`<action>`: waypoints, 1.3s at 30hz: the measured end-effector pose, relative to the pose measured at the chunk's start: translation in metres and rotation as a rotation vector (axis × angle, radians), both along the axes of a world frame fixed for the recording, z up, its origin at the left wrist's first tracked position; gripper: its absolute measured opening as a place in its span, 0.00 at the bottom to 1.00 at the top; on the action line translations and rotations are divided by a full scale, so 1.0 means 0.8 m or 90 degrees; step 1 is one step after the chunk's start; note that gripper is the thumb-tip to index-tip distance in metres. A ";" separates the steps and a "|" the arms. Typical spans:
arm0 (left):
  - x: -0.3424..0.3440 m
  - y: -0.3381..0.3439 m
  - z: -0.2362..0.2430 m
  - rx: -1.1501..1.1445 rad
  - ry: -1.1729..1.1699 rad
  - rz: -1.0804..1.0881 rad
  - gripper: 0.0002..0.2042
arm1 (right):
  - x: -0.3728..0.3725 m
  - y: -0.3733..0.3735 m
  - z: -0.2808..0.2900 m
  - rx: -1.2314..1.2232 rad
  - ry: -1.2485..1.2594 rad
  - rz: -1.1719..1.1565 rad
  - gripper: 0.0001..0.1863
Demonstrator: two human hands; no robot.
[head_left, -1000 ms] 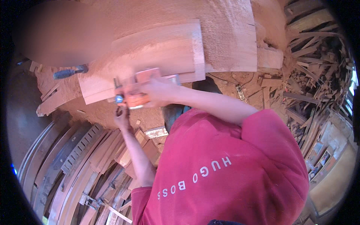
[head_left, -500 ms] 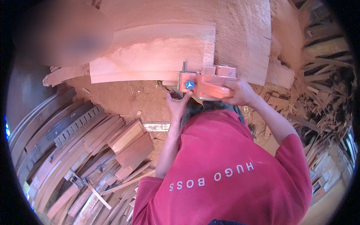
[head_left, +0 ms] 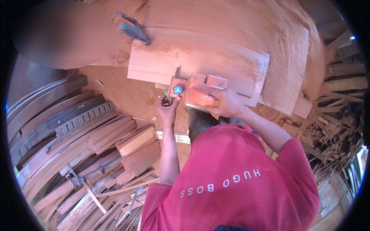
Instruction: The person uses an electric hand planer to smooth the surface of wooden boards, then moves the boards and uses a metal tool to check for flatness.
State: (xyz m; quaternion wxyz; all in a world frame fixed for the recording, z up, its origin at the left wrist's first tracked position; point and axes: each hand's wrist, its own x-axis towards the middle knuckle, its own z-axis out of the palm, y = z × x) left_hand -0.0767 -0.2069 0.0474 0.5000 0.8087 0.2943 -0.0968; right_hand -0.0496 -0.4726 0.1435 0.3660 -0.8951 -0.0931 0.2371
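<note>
My right hand [head_left: 225, 103] is closed around the rear handle of an orange-red electric planer [head_left: 198, 99], which has a blue knob at its front. The planer sits at the near edge of a flat wooden board [head_left: 162, 57] strewn with sawdust. At the planer's front end my left hand [head_left: 168, 109] grips low, its thumb against the body just below the knob and its fingers around a part under it. What those fingers hold is partly hidden. A dark clamp with a blue-grey handle [head_left: 133, 30] stands at the board's far left corner.
Under the board lies a larger sawdust-covered panel [head_left: 291, 73]. Stacked planks and offcuts [head_left: 104, 134] fill the floor at my left. To the right is a heap of scrap wood [head_left: 335, 134]. A white strip [head_left: 181, 137] lies on the ground beyond my left forearm.
The planer and both hands have moved left along the board's near edge. The view has shifted and turned, so the clamp at the far left corner now shows.
</note>
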 end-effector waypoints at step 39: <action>0.073 0.249 -0.077 -0.140 -0.004 0.053 0.14 | 0.085 0.157 -0.016 0.230 -0.056 0.025 0.33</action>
